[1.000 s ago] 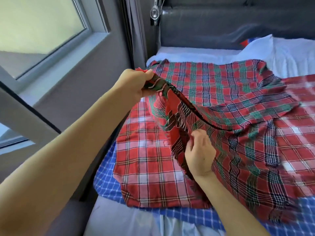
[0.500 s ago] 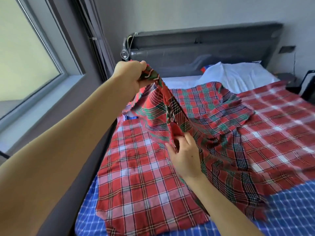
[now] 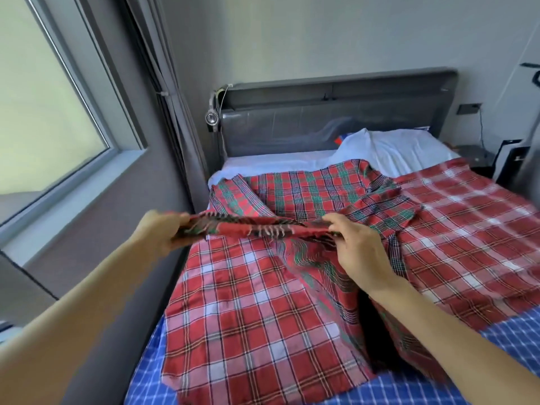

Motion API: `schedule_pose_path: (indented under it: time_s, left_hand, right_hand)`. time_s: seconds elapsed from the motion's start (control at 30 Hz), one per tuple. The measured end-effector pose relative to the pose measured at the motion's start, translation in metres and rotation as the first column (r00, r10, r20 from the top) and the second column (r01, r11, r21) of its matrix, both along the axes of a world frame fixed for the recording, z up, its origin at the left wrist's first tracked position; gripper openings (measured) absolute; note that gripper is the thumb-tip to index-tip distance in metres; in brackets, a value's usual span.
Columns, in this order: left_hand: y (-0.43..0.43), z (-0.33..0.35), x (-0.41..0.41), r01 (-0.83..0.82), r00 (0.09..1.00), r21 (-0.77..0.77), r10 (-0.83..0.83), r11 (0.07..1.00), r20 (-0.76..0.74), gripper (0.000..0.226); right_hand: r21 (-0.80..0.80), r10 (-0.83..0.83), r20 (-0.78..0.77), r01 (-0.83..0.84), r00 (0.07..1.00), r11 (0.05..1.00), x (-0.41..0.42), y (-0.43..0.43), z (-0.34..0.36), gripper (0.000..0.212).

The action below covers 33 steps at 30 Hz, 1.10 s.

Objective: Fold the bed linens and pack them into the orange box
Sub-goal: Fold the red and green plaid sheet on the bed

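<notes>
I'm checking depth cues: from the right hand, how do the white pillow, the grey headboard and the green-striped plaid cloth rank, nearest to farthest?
1. The green-striped plaid cloth, gripped in the right hand.
2. The white pillow, beyond, up the bed to the right.
3. The grey headboard, behind the pillow.

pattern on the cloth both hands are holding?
Red-green tartan cloth, fringed edge; shows in the head view.

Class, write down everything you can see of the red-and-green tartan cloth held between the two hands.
The red-and-green tartan cloth is a thin woven fabric with dark lines and a short fringe. The left hand and right hand grip one edge, pulled taut and raised between them. The rest lies crumpled on the red-and-white checked sheet, reaching towards the white pillow.
</notes>
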State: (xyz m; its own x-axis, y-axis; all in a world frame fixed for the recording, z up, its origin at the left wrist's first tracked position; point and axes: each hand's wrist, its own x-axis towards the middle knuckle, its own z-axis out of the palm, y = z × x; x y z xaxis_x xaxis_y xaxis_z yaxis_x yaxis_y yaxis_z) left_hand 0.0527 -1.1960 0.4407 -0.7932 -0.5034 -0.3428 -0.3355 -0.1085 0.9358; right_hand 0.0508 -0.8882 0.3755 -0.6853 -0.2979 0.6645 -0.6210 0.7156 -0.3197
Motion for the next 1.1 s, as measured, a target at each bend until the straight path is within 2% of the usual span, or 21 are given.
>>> schedule_pose_path:
  time_s: [0.03,0.07,0.1,0.13,0.17,0.2,0.23,0.27,0.33,0.4,0.5,0.67,0.73,0.9,1.0,1.1]
  left_hand:
    - [-0.007,-0.013,0.010,0.023,0.997,-0.079,-0.018,0.997,0.069,0.022]
    - [-0.013,-0.024,0.017,0.078,0.987,-0.258,-0.038,0.963,0.156,0.023]
    - [-0.016,-0.032,0.022,0.160,0.967,-0.487,-0.037,0.859,0.251,0.025]
    - [-0.014,-0.035,0.027,0.209,0.957,-0.675,-0.006,0.707,0.290,0.026]
    - [-0.006,-0.035,0.033,0.205,0.968,-0.807,0.009,0.554,0.252,0.025]
    - [0.008,-0.034,0.040,0.168,0.984,-0.878,-0.029,0.448,0.174,0.028]
    - [0.024,-0.032,0.049,0.120,0.989,-0.910,-0.129,0.397,0.074,0.034]
    - [0.044,-0.030,0.060,0.092,0.964,-0.931,-0.267,0.352,-0.006,0.044]
    - [0.082,-0.029,0.074,0.143,0.849,-0.952,-0.528,0.269,-0.022,0.061]
    - [0.111,-0.034,0.076,0.173,0.791,-0.946,-0.611,0.274,-0.033,0.055]
    - [0.131,-0.031,0.067,0.133,0.798,-0.926,-0.592,0.353,-0.111,0.028]
    - [0.147,-0.017,0.056,0.150,0.673,-0.955,-0.735,0.255,-0.090,0.023]
    - [0.162,-0.012,0.051,0.148,0.648,-0.953,-0.754,0.266,-0.110,0.024]
    - [0.211,-0.003,0.041,0.204,0.693,-0.891,-0.703,0.406,-0.161,0.014]
    - [0.243,0.009,0.031,0.220,0.735,-0.844,-0.652,0.490,-0.186,0.014]
    - [0.263,0.028,0.020,0.227,0.768,-0.774,-0.597,0.591,-0.231,0.028]
  right_hand:
    - [-0.019,0.027,0.037,-0.026,0.999,0.999,0.004,-0.004,0.009,0.034]
    - [-0.051,0.058,0.080,-0.054,0.995,0.997,0.006,-0.010,0.017,0.030]
    - [-0.088,0.082,0.127,-0.071,0.988,0.994,0.006,-0.016,0.023,0.025]
    - [-0.120,0.093,0.175,-0.073,0.980,0.990,0.008,-0.024,0.030,0.022]
    - [-0.143,0.095,0.223,-0.064,0.970,0.988,0.009,-0.031,0.034,0.021]
    - [-0.154,0.088,0.264,-0.048,0.961,0.987,0.011,-0.037,0.039,0.020]
    - [-0.160,0.080,0.293,-0.034,0.953,0.987,0.013,-0.044,0.043,0.019]
    - [-0.160,0.076,0.319,-0.026,0.945,0.987,0.015,-0.049,0.047,0.018]
    - [-0.158,0.087,0.361,-0.031,0.929,0.987,0.022,-0.058,0.053,0.017]
    - [-0.158,0.099,0.378,-0.041,0.921,0.987,0.028,-0.064,0.058,0.018]
    - [-0.197,0.117,0.389,-0.042,0.914,0.979,0.036,-0.057,0.063,0.018]
    - [-0.241,0.115,0.404,-0.015,0.908,0.970,0.041,-0.020,0.061,0.016]
    - [-0.282,0.136,0.402,-0.019,0.906,0.959,0.041,-0.002,0.057,0.017]
    - [-0.461,0.241,0.365,-0.050,0.899,0.886,0.033,0.044,0.043,0.020]
    - [-0.462,0.263,0.407,-0.052,0.875,0.886,0.024,0.081,0.027,0.017]
    - [-0.403,0.235,0.451,-0.038,0.861,0.914,0.014,0.114,0.000,0.011]
